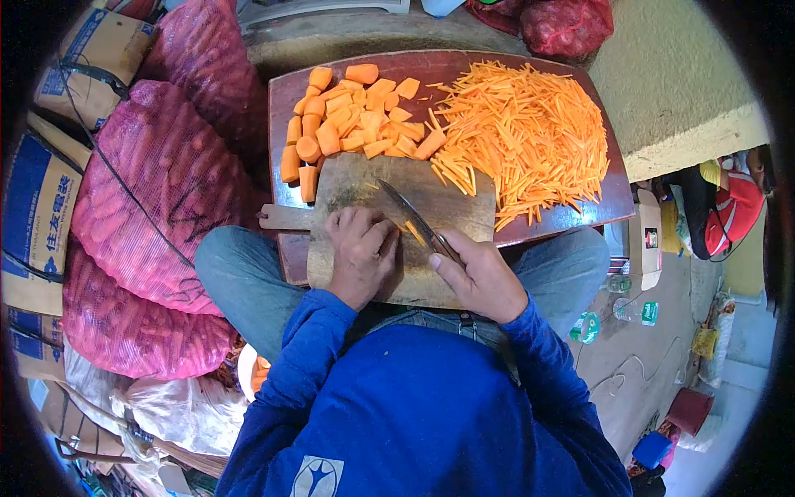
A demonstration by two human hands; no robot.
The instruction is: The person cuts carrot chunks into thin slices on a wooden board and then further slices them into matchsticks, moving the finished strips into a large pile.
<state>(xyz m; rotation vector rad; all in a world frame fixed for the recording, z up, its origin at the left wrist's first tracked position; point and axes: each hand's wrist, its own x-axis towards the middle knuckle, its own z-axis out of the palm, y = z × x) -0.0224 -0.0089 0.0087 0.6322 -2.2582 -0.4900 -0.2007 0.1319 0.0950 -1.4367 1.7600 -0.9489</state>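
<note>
My right hand is wrapped round the handle of a knife, its dark blade pointing up and to the left over the wooden cutting board. Beside the blade is a small orange carrot piece. With fingers curled, my left hand presses down on the board left of the knife; what lies beneath those fingers is hidden. Beyond the board, peeled carrot chunks are piled at left and thin carrot sticks are heaped at right.
The board rests on a dark red table over my crossed legs. Pink mesh sacks and cardboard boxes crowd the left side. At right are a concrete ledge, plastic bottles and an open carton.
</note>
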